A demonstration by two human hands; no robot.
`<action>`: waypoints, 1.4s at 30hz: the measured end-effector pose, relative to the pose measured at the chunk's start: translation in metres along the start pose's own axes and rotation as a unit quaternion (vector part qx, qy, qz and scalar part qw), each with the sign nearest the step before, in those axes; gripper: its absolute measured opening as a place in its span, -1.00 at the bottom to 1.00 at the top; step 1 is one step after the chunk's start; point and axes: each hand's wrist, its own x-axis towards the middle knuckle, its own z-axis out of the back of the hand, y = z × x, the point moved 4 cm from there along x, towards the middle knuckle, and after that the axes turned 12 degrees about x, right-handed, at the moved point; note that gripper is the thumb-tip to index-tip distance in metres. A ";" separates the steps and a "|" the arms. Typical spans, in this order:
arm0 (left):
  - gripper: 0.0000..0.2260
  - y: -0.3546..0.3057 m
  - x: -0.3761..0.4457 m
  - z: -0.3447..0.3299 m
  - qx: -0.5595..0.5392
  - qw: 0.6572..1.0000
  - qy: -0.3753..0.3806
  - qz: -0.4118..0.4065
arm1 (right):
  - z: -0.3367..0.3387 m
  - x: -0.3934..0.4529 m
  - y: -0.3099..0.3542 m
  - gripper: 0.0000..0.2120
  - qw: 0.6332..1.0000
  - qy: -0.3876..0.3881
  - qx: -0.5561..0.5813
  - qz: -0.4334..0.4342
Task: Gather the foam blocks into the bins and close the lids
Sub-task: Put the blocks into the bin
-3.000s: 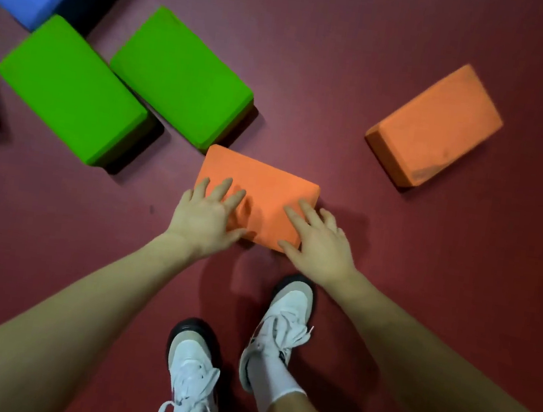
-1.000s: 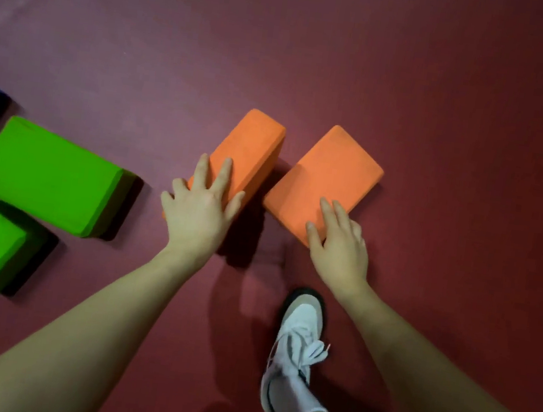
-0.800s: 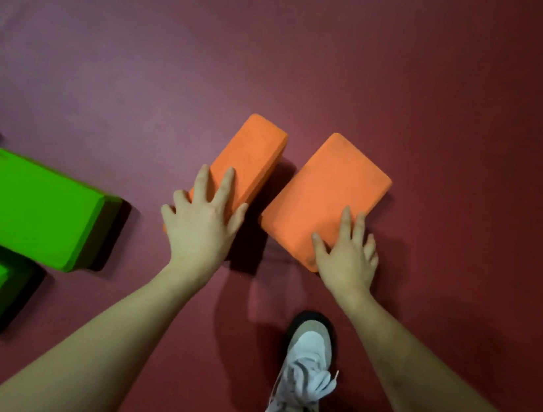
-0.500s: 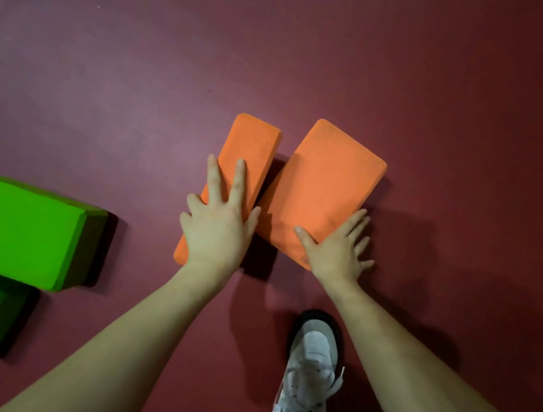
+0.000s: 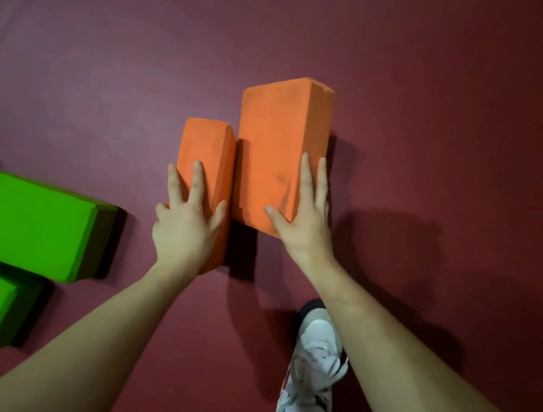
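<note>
Gathering step, no bin in view. My left hand [image 5: 187, 229] lies flat, fingers straight, on the smaller orange block [image 5: 208, 159]; my right hand [image 5: 303, 217] spreads along the outer side and near corner of the larger orange block [image 5: 271, 143], thumb on its top face — neither hand curls round anything. Both blocks stand on the red floor [image 5: 448, 108], touching side by side. Next, I judge, I must squeeze the pair between my palms and lift it as one. Half a second ago a gap separated the blocks and the right one lay angled; two green blocks [image 5: 26, 225] wait at left.
</note>
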 end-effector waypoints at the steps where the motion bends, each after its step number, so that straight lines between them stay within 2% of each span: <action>1: -0.37 0.004 0.000 0.003 -0.003 1.000 0.002 0.009 | -0.003 -0.003 0.005 -0.11 1.000 0.011 -0.029 0.004; 5: -0.41 0.023 -0.010 0.022 -0.006 1.000 -0.001 0.013 | -0.009 -0.023 0.035 -0.36 0.987 0.000 -0.143 0.079; 7: -0.41 0.036 -0.022 0.036 -0.008 1.000 -0.004 0.018 | -0.008 -0.037 0.051 -0.41 0.981 0.008 -0.170 0.097; 13: -0.41 0.086 -0.079 0.108 -0.039 0.999 -0.013 0.034 | -0.004 -0.093 0.135 -0.44 0.967 0.028 -0.215 0.136; 17: -0.42 0.137 -0.127 0.175 -0.057 0.997 -0.030 0.053 | -0.014 -0.143 0.215 -0.44 0.956 0.078 -0.258 0.117; 24: -0.43 0.248 -0.235 0.290 -0.069 0.992 -0.060 0.088 | -0.044 -0.259 0.363 -0.45 0.935 0.081 -0.267 0.217; 29: -0.44 0.323 -0.316 0.356 -0.079 0.984 -0.071 0.145 | -0.074 -0.334 0.459 -0.47 0.908 0.116 -0.281 0.288; 35: -0.44 0.401 -0.379 0.418 -0.116 0.958 -0.072 0.254 | -0.113 -0.395 0.546 -0.47 0.880 0.178 -0.276 0.343; 38: -0.44 0.432 -0.419 0.445 -0.115 0.937 -0.076 0.322 | -0.137 -0.425 0.588 -0.46 0.854 0.231 -0.263 0.384; 42: -0.45 0.460 -0.471 0.472 -0.136 0.894 -0.082 0.419 | -0.166 -0.463 0.638 -0.46 0.798 0.310 -0.254 0.449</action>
